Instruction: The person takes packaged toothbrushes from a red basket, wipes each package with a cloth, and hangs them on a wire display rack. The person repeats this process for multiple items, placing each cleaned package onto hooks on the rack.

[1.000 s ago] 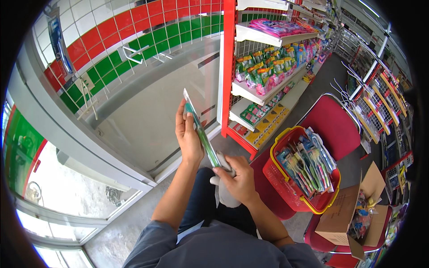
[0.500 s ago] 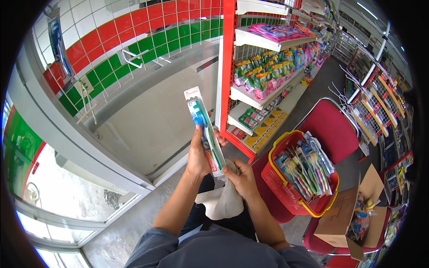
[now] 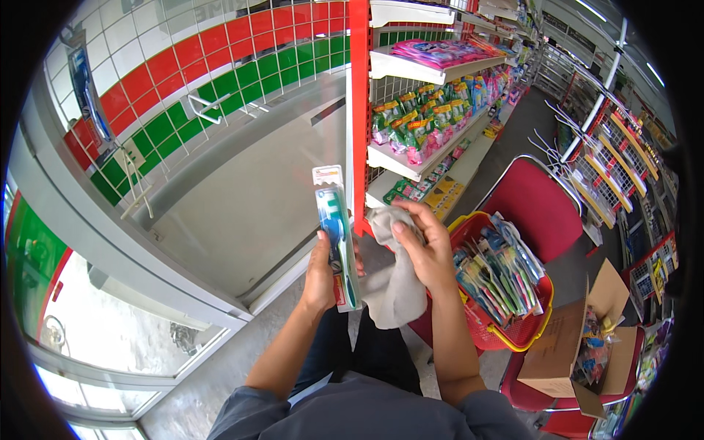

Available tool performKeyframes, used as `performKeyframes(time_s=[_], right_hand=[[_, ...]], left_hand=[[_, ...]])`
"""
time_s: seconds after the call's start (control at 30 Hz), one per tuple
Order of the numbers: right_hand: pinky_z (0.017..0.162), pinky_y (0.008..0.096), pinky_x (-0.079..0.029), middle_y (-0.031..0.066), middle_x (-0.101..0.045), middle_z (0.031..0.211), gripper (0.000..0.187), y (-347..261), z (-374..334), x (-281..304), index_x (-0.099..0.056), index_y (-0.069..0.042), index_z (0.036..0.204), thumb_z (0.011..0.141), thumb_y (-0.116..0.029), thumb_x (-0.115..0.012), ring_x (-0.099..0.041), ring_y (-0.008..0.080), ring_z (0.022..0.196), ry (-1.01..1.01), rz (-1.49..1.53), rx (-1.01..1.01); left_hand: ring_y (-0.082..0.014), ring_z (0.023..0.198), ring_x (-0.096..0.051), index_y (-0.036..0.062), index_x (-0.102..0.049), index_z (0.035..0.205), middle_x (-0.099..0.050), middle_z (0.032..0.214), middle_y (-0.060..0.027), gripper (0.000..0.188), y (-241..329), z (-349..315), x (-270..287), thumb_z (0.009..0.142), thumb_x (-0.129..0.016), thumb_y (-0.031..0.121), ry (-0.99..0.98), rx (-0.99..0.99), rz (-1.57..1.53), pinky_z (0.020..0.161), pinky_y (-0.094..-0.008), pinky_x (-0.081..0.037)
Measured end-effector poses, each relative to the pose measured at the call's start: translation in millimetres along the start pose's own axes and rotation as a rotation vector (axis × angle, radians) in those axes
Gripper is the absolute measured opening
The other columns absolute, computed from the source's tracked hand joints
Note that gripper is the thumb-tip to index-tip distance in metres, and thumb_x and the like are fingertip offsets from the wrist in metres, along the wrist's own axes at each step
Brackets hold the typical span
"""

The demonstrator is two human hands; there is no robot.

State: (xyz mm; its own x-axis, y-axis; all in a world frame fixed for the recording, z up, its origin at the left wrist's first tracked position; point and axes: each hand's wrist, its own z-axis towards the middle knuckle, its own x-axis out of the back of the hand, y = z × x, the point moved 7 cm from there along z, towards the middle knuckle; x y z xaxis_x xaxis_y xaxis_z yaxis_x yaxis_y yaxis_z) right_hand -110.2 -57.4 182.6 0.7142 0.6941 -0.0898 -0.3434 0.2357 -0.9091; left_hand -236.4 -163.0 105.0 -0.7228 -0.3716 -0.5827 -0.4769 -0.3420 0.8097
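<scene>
The left grip [image 3: 320, 275] holds the toothbrush pack [image 3: 334, 235] by its sides; the right grip [image 3: 431, 253] bunches the cloth [image 3: 396, 293] just beside it. Wiping seems in hand; another pass would call for laying cloth on the steadied pack. Beyond: basket [image 3: 485, 334], shelves [image 3: 392, 160].

Ahead of me: wire grid [image 3: 242, 44] over a red band [image 3: 158, 67] and a green band [image 3: 176, 121]. To my left, a grey metal frame [image 3: 110, 227] holds glass [image 3: 125, 323], bright daylight beyond. Grey floor [image 3: 224, 370] below, mottled. To my right: white shelf [image 3: 396, 163] on a red upright [image 3: 359, 95], red-padded chair [image 3: 539, 209], darker aisle floor [image 3: 533, 117]; tube light [image 3: 655, 75] lit overhead.
</scene>
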Motion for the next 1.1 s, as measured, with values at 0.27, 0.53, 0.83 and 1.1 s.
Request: performKeyframes(time_s=[0.27,0.53,0.83,1.1], right_hand=[[0.071,0.0270,-0.047,0.0072,-0.066,0.095,0.022,-19,8,-31,-0.067,-0.001,0.111,0.090,-0.011,-0.068,-0.060,0.0136,0.081,0.051,-0.459,0.264],[0.069,0.0349,-0.046,0.0084,-0.066,0.082,0.016,-2,-25,-53,-0.071,-0.004,0.098,0.084,-0.013,-0.073,-0.058,0.0250,0.076,0.002,-0.613,0.317],[0.067,0.0386,-0.048,0.0085,-0.066,0.083,0.018,32,-59,-52,-0.070,-0.004,0.097,0.083,-0.015,-0.072,-0.058,0.0293,0.075,-0.103,-0.723,0.217],[0.072,0.0358,-0.051,0.0138,-0.068,0.090,0.022,-5,-42,-37,-0.068,-0.004,0.108,0.088,-0.013,-0.067,-0.064,0.0278,0.082,-0.060,-0.585,0.162]], left_hand=[[-0.0127,0.096,-0.061,0.0018,-0.056,0.121,-0.063,0.110,-0.0082,0.048,1,-4,-6,0.107,-0.033,0.042,0.006,-0.156,0.100,0.086,-0.0286,-0.050],[-0.0144,0.095,-0.060,0.0010,-0.060,0.113,-0.065,0.102,-0.0083,0.053,19,6,4,0.106,-0.034,0.047,0.038,-0.193,-0.091,0.086,-0.0320,-0.049],[-0.0145,0.089,-0.057,0.0021,-0.060,0.110,-0.064,0.099,-0.0064,0.052,32,15,19,0.105,-0.035,0.047,0.147,-0.238,-0.067,0.082,-0.0306,-0.047],[-0.0139,0.091,-0.056,0.0017,-0.059,0.117,-0.062,0.100,-0.0058,0.047,26,13,22,0.104,-0.041,0.043,0.104,-0.205,-0.087,0.084,-0.0293,-0.045]])
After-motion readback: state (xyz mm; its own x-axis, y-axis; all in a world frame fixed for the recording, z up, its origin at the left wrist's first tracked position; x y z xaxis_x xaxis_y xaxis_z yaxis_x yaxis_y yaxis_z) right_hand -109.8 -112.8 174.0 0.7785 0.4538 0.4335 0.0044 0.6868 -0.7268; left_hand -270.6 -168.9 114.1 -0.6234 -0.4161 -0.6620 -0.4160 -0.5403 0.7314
